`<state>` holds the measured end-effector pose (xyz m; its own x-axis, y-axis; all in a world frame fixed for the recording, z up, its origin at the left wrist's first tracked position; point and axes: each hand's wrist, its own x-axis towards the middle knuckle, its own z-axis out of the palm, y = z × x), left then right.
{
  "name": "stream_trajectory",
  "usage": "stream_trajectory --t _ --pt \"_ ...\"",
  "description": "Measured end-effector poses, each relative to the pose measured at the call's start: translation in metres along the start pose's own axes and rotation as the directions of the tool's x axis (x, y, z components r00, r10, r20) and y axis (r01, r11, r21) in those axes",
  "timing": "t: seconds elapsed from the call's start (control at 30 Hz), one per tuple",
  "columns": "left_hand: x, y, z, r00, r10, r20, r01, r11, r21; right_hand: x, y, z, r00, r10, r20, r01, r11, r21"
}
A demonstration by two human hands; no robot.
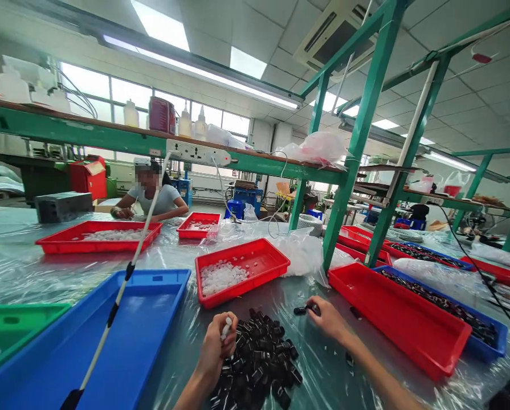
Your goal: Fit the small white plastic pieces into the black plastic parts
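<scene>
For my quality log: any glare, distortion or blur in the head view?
Head view: rectangular white ceiling panel blown out; streaky glare on clear plastic sheeting; wide-angle stretching near edges; pixelated patch over the seated person; small white pieces in left hand slightly soft.

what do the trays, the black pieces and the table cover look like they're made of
Red tray: plastic, slightly glossy, with molded rims. Black pieces: likely hard plastic, shiny with bright highlights. Table cover: thin clear plastic film, judging by its wrinkles and glare.

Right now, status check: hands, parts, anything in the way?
Left hand grips white pieces. Right hand on black piece, beside black pile. Pole crosses view of blue tray, clear of hands.
</scene>
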<state>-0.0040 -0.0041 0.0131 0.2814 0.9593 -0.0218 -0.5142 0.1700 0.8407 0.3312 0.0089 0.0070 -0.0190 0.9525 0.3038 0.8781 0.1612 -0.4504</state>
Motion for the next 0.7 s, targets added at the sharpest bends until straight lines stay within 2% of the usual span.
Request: stream_trajectory --t 0.03,0.07,0.13,0.2,0.27,0.37,0.43,0.6,0.7 --pt "0.002 -0.003 0.0 1.0 0.005 -0.001 -0.005 1.0 0.025 0.002 -0.01 0.005 1.0 0.009 -0.03 -0.002 0.976 0.22" --pt "0.004 -0.007 0.0 1.0 0.012 -0.005 -0.012 0.998 0.054 0.004 -0.022 0.011 0.999 0.027 -0.032 -0.01 0.893 0.45" --pt "0.009 -0.016 0.0 1.0 0.013 -0.009 -0.011 0.993 0.115 0.007 -0.052 0.024 0.999 0.029 0.034 -0.045 0.636 0.771" --pt "0.011 -0.023 0.0 1.0 0.002 0.003 -0.003 0.988 0.155 0.008 -0.084 0.037 0.995 -0.018 0.095 -0.078 0.432 0.899" --pt "0.01 -0.025 0.002 1.0 -0.015 0.027 0.01 0.986 0.167 0.008 -0.113 0.049 0.992 -0.059 0.111 -0.088 0.309 0.947" --pt "0.001 -0.021 0.007 0.995 -0.041 0.086 0.031 0.994 0.106 0.006 -0.146 0.065 0.985 -0.076 0.154 -0.136 0.2 0.97" --pt "-0.005 -0.017 0.009 0.988 -0.069 0.135 0.063 0.997 0.054 0.004 -0.158 0.073 0.982 -0.069 0.178 -0.165 0.161 0.973" --pt "-0.012 -0.014 0.01 0.98 -0.061 0.188 0.054 0.998 0.04 -0.004 -0.164 0.084 0.977 -0.044 0.211 -0.207 0.075 0.975" --pt "-0.013 -0.015 0.011 0.978 -0.055 0.199 0.043 0.997 0.067 -0.008 -0.161 0.08 0.976 -0.043 0.215 -0.211 0.087 0.974"
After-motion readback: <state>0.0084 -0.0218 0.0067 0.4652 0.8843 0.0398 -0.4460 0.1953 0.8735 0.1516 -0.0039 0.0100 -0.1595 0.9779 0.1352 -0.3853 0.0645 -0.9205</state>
